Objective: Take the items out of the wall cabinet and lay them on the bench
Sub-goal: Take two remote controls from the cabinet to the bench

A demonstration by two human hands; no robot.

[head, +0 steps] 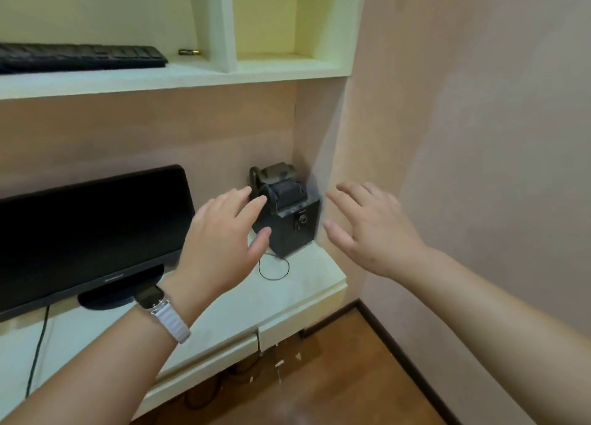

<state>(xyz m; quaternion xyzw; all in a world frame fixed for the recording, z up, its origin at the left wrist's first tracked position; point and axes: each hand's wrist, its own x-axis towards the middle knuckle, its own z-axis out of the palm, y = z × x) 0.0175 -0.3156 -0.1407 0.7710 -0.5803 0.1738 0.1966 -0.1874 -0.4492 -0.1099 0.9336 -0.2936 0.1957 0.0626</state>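
Note:
A black boxy device with a strap and a thin looped cable stands on the pale bench, in the corner against the wall. My left hand, with a watch on its wrist, hovers open just left of the device, fingertips close to its side. My right hand is spread open to the right of it, a small gap away. Neither hand holds anything. Up in the wall cabinet a black keyboard lies on the left shelf with a small battery beside it.
A black monitor on a round base stands on the bench to the left, its cable hanging down. The cabinet's right compartment shows nothing inside. The pink wall is tight on the right. Wooden floor with paper scraps lies below.

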